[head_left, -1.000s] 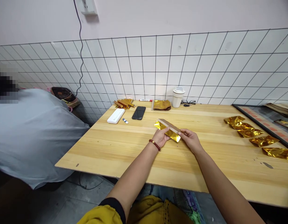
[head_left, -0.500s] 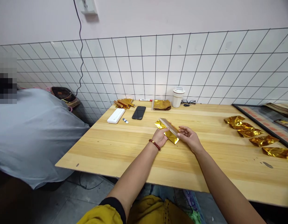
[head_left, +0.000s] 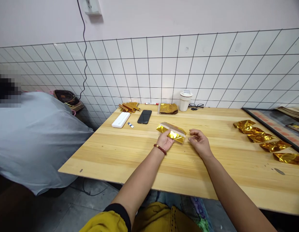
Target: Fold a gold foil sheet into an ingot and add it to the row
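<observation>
At frame centre my left hand (head_left: 165, 140) pinches the gold foil piece (head_left: 171, 132) just above the table (head_left: 139, 154), flat for folding, I think; my right hand (head_left: 198, 141), just beside, hangs loose, holding nothing.

A black phone (head_left: 144, 116), white power bank (head_left: 120, 120) and white cup (head_left: 184, 100) sat at the desk's (head_left: 130, 154) far edge. Five gold foil pieces (head_left: 265, 138) lined its right side. A person in a grey shirt (head_left: 30, 138) bent over on the left.
</observation>
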`<action>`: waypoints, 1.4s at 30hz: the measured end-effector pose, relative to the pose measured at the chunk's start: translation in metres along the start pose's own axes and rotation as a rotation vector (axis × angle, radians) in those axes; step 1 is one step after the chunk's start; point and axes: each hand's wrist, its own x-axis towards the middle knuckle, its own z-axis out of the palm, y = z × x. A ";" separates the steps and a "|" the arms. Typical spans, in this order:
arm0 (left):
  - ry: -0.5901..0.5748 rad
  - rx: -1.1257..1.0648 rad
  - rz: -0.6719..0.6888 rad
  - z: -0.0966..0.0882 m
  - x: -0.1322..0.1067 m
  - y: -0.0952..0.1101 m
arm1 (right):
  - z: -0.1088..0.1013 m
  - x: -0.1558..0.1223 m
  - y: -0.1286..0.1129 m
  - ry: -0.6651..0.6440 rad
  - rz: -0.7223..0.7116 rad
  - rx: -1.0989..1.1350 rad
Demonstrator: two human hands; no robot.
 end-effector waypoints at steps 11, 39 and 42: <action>-0.063 0.095 0.002 -0.002 -0.003 -0.002 | 0.008 -0.006 -0.009 -0.207 0.177 0.152; -0.086 0.142 -0.022 -0.002 -0.008 -0.004 | 0.004 -0.008 -0.008 0.028 -0.284 -0.210; -0.084 0.114 -0.059 -0.005 -0.007 -0.003 | 0.000 -0.008 -0.014 0.063 -0.535 -0.366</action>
